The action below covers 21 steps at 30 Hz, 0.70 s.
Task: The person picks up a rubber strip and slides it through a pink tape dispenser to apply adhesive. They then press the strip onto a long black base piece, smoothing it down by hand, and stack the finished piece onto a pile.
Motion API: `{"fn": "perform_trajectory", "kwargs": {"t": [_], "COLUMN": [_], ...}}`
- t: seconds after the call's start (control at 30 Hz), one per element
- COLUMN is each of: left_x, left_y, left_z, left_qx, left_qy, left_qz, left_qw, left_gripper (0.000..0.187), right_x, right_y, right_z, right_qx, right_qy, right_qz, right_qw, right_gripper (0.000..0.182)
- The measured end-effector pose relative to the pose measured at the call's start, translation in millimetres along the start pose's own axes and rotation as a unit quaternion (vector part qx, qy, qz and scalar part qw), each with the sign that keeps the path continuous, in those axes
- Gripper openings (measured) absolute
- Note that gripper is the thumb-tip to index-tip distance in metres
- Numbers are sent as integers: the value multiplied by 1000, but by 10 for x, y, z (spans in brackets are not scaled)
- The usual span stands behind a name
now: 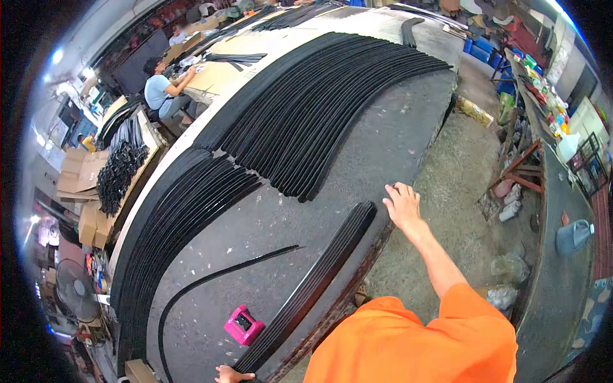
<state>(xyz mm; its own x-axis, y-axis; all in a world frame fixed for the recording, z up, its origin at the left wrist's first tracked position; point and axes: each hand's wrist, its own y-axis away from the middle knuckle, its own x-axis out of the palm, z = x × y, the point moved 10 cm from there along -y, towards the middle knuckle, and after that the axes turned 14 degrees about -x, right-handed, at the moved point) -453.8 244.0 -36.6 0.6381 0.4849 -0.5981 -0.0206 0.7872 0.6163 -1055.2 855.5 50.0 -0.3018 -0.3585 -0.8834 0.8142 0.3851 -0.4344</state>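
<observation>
Right hand [402, 205] open, fingers spread, resting on the worktop's [383, 147] near edge, just beside the far end of a bundle of black strips [319, 281]. Left hand [231, 374] at the bundle's near end, touching it — grip impossible to tell, mostly out of frame. Pink device [243, 324] just beside the bundle; single black strip [211, 281] curving beyond. Larger strip stacks [313, 108] across the middle — seated person [163, 89] at the far corner.

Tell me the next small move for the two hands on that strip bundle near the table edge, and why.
Probably lift the bundle of black strips off the table edge. The left hand grips its near end, while the right hand rests by the far end without clearly gripping it, so that hand may need to close first.
</observation>
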Motion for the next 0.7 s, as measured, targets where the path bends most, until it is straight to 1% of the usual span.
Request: {"fn": "perform_trajectory", "kwargs": {"t": [0.1, 0.13, 0.23, 0.27, 0.33, 0.37, 0.4, 0.47, 0.5, 0.53, 0.63, 0.7], "left_x": [183, 193, 145, 217, 391, 453, 386, 170, 155, 160, 212, 218], "left_y": [-231, -198, -99, -426, -801, -833, -681, -294, -228, -278, -404, -418], "left_z": [32, 24, -34, 103, 136, 142, 211, 99, 90, 90, 89, 101], "left_qx": [22, 30, 84, 56, 82, 95, 58, 39, 30, 39, 41, 42], "left_qy": [100, 131, 46, 24, 2, -11, 43, 51, 56, 52, 26, 22], "left_qz": [-24, -33, -90, -29, -59, -73, -31, 3, 19, -1, -18, -5], "left_qw": [994, 990, 991, 998, 995, 993, 997, 998, 998, 998, 999, 999], "left_gripper": [103, 84, 70, 165, 165, 165, 166, 166, 166, 166, 166, 165], "right_x": [188, 277, 406, 426, 465, 473, 483, 470, 461, 462, 471, 474], "right_y": [-229, -280, -284, -263, -218, -179, -153, -169, -174, -163, -159, -149], "right_z": [-229, -274, -268, -237, -232, -218, -215, -207, -196, -191, -194, -199], "right_qx": [6, 12, 13, 10, -9, -18, -14, -8, -9, -9, -4, -1], "right_qy": [-1, -1, 20, 31, 47, 56, 53, 48, 51, 53, 49, 45], "right_qz": [-9, -6, 11, 18, -18, -34, -32, -34, -40, -46, -47, -46], "right_qw": [1000, 1000, 1000, 999, 999, 998, 998, 998, 998, 997, 998, 998], "right_gripper": [43, 43, 44, 45, 46, 46, 46, 46, 46, 46, 46, 45]}}
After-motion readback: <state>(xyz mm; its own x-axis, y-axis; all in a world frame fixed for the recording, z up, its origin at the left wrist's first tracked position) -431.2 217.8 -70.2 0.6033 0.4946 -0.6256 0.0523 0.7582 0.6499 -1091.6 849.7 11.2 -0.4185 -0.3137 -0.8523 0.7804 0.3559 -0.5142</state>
